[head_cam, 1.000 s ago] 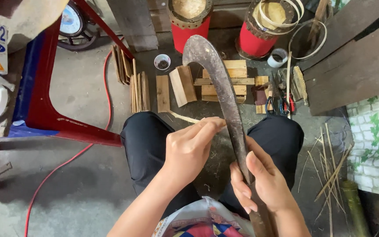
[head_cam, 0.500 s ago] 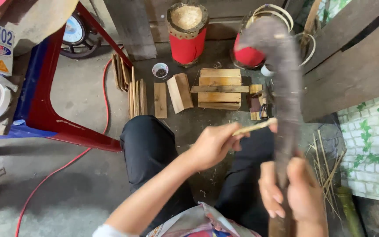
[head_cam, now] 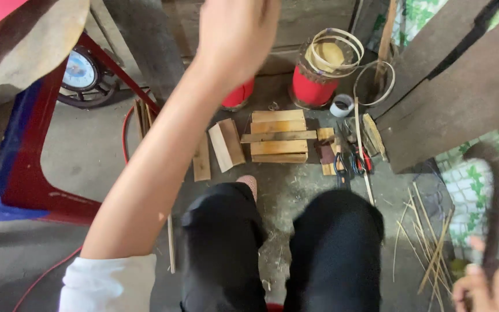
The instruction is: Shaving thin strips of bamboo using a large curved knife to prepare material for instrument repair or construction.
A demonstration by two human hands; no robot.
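My left hand [head_cam: 237,36] is raised high at the top of the view, blurred and partly cut off by the edge, so I cannot tell whether it holds anything. My left arm crosses the view diagonally. At the bottom right, my right hand [head_cam: 485,290] grips the handle of a long dark curved knife [head_cam: 495,196], whose blade arcs upward beside the right edge. My knees in black trousers [head_cam: 278,242] fill the lower middle.
Stacked wooden blocks [head_cam: 278,137] lie on the concrete floor ahead, with scissors and pliers [head_cam: 350,163] beside them. Behind stand a red drum [head_cam: 314,81] topped with bamboo hoops and a tape roll [head_cam: 341,106]. Thin bamboo strips [head_cam: 428,242] lie at the right, a red metal frame [head_cam: 41,193] at the left.
My left hand rose from in front of my lap to the top of the view. The curved knife swung from the centre out to the far right, lower in my right hand.
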